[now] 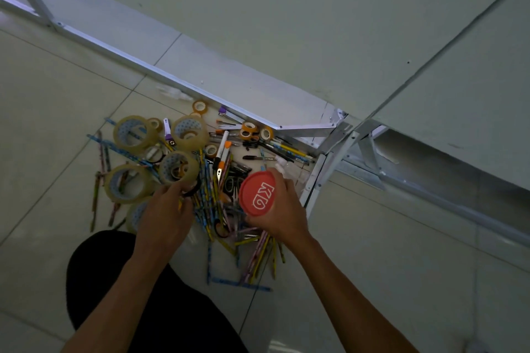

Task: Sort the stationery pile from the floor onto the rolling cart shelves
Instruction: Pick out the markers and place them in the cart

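Observation:
A stationery pile point(212, 180) of pencils, pens, markers and tape rolls lies on the tiled floor. My right hand point(282, 213) is shut on a round red lid point(257, 194) with white letters, held just above the pile. My left hand point(166, 215) reaches into the pile's left side, its fingers closed around a black ring-shaped handle, probably scissors point(191, 191), beside a clear tape roll point(178, 167). Several large clear tape rolls point(132, 133) sit at the left. Small orange tape rolls point(249, 129) lie at the far side.
A white metal frame with a leg and brackets point(318, 172) stands right of the pile, and a long rail point(160, 71) runs along the wall behind it. My dark-clothed knee point(114, 281) is at the lower left. Loose pencils point(241, 284) spread toward me.

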